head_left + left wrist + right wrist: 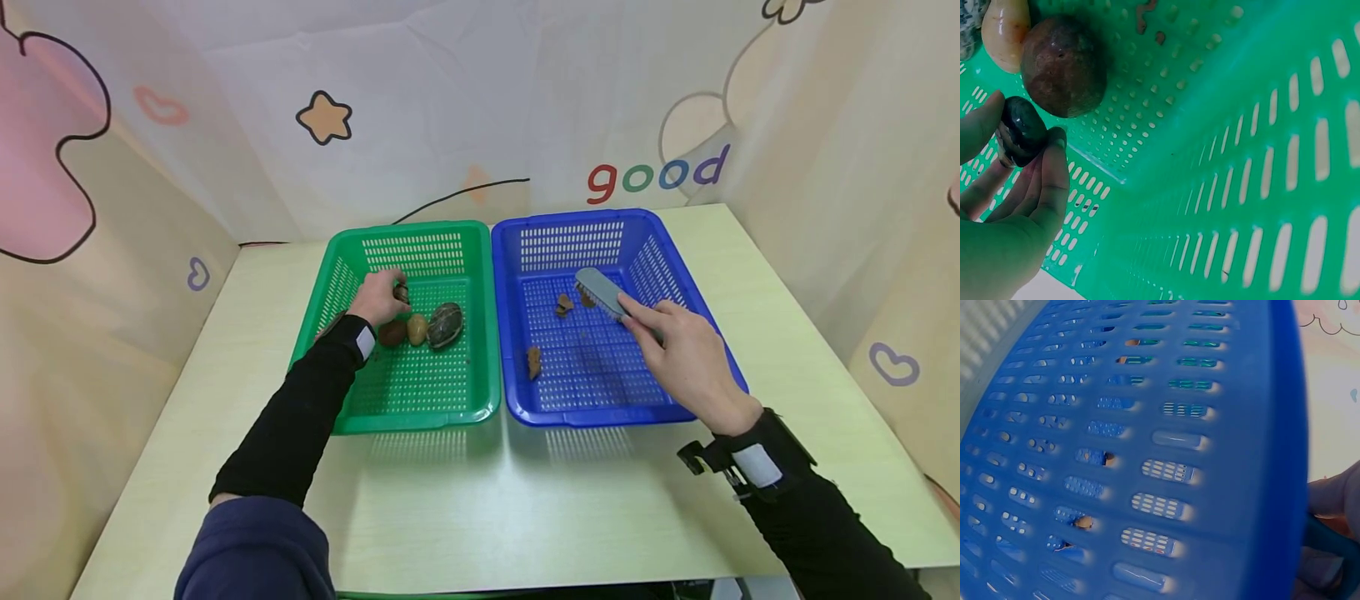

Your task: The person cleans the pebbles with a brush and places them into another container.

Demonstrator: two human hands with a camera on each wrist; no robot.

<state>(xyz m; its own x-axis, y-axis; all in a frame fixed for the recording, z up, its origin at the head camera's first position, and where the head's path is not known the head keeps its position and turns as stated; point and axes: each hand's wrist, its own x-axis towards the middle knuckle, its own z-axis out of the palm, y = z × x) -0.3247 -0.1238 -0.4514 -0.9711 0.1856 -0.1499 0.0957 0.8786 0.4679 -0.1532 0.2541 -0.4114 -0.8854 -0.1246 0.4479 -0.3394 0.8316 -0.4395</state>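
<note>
Over the back left of the green basket (480,392), my left hand (381,298) pinches a small dark stone with paler bands (1022,130) between thumb and fingertips. Close by lie a reddish-brown stone (392,332), a yellowish stone (417,329) and a larger dark grey veined stone (445,326). My right hand (678,354) grips the handle of a grey-blue brush (600,290), its bristles facing down over the blue basket (517,400). In the right wrist view, the basket wall hides most of the brush; only fingers and some handle (1330,540) show.
Several brown, bark-like pieces (534,362) lie on the blue basket's floor, some near the brush head. Both baskets stand side by side on a pale table (480,517). A printed curtain (450,100) closes off the back and sides. Small reddish-brown bits (1142,15) lie in the green basket.
</note>
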